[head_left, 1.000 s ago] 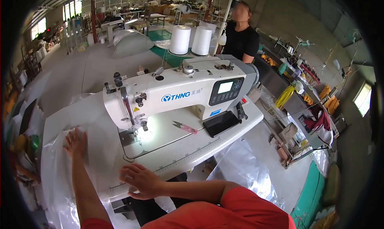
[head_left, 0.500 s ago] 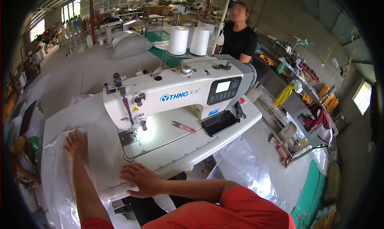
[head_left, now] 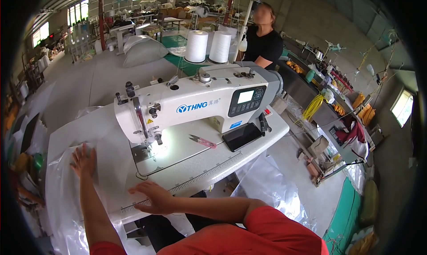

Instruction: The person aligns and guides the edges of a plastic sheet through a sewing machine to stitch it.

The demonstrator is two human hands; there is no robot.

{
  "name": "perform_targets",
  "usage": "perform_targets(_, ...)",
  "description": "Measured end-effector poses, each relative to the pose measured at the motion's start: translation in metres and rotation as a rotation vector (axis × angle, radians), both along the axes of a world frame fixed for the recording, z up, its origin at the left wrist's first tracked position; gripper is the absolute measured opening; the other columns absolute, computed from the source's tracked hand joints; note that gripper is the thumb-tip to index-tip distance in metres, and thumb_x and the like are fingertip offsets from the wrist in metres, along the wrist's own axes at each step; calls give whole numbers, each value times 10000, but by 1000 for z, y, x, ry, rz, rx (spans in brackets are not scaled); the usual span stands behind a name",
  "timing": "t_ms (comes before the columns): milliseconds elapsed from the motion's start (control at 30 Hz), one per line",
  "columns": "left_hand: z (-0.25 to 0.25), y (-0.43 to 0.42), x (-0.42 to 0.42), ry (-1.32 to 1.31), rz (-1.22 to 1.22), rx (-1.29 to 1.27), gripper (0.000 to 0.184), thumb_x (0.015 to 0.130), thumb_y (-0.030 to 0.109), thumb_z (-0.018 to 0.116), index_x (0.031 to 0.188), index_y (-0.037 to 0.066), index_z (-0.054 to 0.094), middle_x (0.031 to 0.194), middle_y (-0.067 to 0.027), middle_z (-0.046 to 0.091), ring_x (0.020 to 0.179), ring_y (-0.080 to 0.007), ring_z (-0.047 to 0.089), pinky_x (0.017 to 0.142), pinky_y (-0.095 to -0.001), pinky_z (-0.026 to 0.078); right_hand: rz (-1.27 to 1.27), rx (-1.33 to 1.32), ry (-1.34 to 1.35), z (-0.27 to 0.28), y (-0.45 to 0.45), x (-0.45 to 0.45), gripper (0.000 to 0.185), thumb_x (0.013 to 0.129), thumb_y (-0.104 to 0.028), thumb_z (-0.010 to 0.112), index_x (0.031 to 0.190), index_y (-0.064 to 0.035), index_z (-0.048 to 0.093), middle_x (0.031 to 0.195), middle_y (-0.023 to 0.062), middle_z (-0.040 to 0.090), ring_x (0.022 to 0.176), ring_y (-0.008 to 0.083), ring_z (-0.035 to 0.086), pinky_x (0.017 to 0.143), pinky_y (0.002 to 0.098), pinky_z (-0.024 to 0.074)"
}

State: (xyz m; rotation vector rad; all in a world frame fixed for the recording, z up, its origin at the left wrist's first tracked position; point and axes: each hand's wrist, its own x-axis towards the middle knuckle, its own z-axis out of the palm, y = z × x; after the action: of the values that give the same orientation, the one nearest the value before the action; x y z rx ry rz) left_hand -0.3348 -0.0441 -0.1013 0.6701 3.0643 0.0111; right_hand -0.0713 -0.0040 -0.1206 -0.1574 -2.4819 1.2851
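Note:
My left hand [head_left: 83, 160] lies flat with its fingers spread on clear plastic sheeting [head_left: 62, 184], which covers the left end of the table and hangs over its edge. My right hand [head_left: 153, 198] is at the table's front edge, near the printed ruler [head_left: 202, 172]; its fingers are stretched out and hold nothing. Behind both hands stands a white sewing machine [head_left: 187, 108], its lamp lighting the needle plate. Pink-handled thread snips [head_left: 203, 141] lie on the machine bed. A black phone [head_left: 242, 137] rests flat to the right of them.
Two white thread cones [head_left: 196, 46] stand behind the machine. A person in a black shirt [head_left: 263, 41] is beyond it at the right. More clear plastic [head_left: 271, 184] hangs below the table's front edge. Farther right is a bench with yellow cord [head_left: 314, 107].
My right hand has shifted slightly left and its fingers have lowered a little. My left hand stays in place on the plastic. The person behind has moved an arm slightly.

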Motion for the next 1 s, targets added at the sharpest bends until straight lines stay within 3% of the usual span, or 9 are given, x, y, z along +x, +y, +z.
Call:
perform_targets(33,1,0,1,-1,-1,1,582,769,566,286,1273,285,212,1348,-35,145,1245,-241,98,964,-504,89,1,2,-1,9,0,-3,471,707,-222,558,1126,-73,403,1069,111,455,1070,258,367,914,354,269)
perform_targets(167,0,1,3,3,7,5,579,771,562,284,1275,286,206,1348,-33,145,1246,-237,96,966,-500,87,323,-72,484,70,-18,-22,732,721,-156,549,1285,-57,93,1015,128,486,946,253,470,845,347,355)
perform_targets(267,1,2,3,6,11,-2,577,772,559,286,1274,285,208,1348,-33,144,1246,-239,95,965,-501,87,547,-205,533,108,-34,-25,759,724,-135,541,1288,-41,42,966,136,506,846,261,521,776,338,406)
perform_targets(700,6,2,6,-11,4,-9,573,776,551,286,1275,283,203,1350,-30,135,1246,-242,89,965,-501,85,583,-123,575,108,-28,-14,690,721,-68,524,1284,-52,125,816,91,533,691,205,549,638,296,444)
perform_targets(800,4,0,5,-33,28,-5,592,765,569,285,1278,286,195,1351,-25,135,1246,-231,93,968,-495,77,547,-157,608,96,-22,-12,549,734,-57,523,1222,-46,272,778,85,537,653,196,554,617,284,450)
perform_targets(867,5,1,5,-28,13,10,599,761,573,288,1279,288,192,1351,-23,133,1247,-229,91,969,-495,72,504,-189,511,93,-15,-4,264,758,-75,523,1005,-26,442,660,68,526,562,184,534,532,265,431)
perform_targets(900,5,1,6,-27,14,10,599,761,573,288,1279,288,192,1351,-23,133,1247,-229,91,969,-495,72,504,-189,511,91,-11,0,264,758,-75,523,1005,-26,442,660,68,526,562,184,534,532,265,431)
perform_targets(967,6,2,7,-22,13,-12,587,771,565,277,1278,283,190,1352,-23,129,1246,-240,94,963,-507,81,418,-266,334,85,-1,11,121,780,-96,519,721,-18,447,537,45,472,451,156,453,439,260,365)
perform_targets(1000,5,2,6,-22,18,-10,587,771,565,277,1278,283,190,1352,-23,129,1246,-240,94,963,-507,81,423,-264,333,79,6,16,121,780,-96,519,721,-18,447,537,45,472,451,156,453,439,260,365)
